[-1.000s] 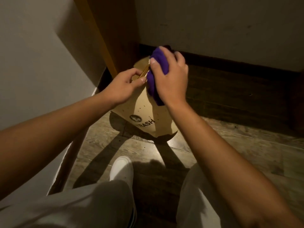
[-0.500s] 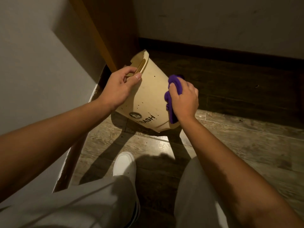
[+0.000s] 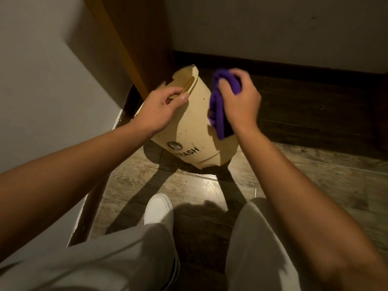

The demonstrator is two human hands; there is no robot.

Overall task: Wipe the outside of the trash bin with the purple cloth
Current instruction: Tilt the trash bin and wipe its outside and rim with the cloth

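— Why do we tip the trash bin (image 3: 195,122) on the floor (image 3: 189,190)?

— Our left hand (image 3: 161,108) clamps its rim, baring the side; our right hand (image 3: 239,99), closed around the purple cloth (image 3: 218,106), presses there.

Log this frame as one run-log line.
step: wiping bin side | left hand: grips bin rim, bin tilted | right hand: presses cloth on bin's right side | floor: bin's base edge down

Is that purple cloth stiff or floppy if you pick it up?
Probably floppy: the purple cloth bunches in the right hand and droops down the trash bin. Likely light, since the fingers hold it easily.
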